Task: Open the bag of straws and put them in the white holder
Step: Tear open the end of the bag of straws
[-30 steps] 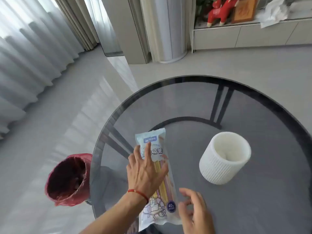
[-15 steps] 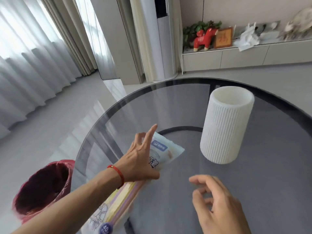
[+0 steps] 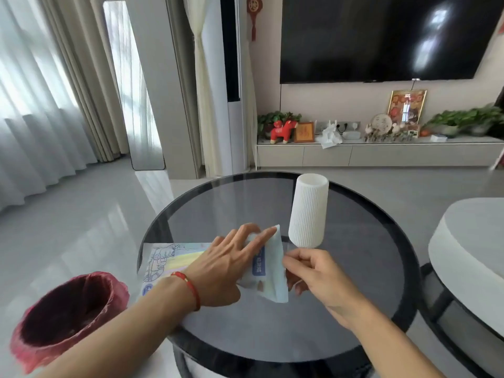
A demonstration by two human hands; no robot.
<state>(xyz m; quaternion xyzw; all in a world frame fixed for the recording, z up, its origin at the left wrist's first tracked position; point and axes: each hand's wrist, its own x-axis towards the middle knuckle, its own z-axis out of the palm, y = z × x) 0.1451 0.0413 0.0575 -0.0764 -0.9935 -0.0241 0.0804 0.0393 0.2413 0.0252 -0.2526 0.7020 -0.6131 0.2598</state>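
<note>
The bag of straws [image 3: 268, 271] lies crosswise on the round dark glass table [image 3: 354, 309], its printed end hanging past the table's left edge. My left hand [image 3: 226, 266], with a red string on the wrist, presses down on the bag's middle, fingers spread. At the bag's right end my right hand [image 3: 313, 271] pinches the edge between thumb and fingers. The white ribbed holder [image 3: 309, 214] stands upright just behind my right hand, apart from the bag. The straws show only as coloured stripes through the wrapper.
A bin lined with a red bag [image 3: 65, 315] stands on the floor at the table's left. A second round white-topped table [image 3: 469, 257] sits close on the right. A TV cabinet with ornaments [image 3: 379, 151] runs along the far wall.
The bag has turned from lengthwise to crosswise on the table. My right hand moved from hovering open to pinching the bag's right end. The view has tilted up.
</note>
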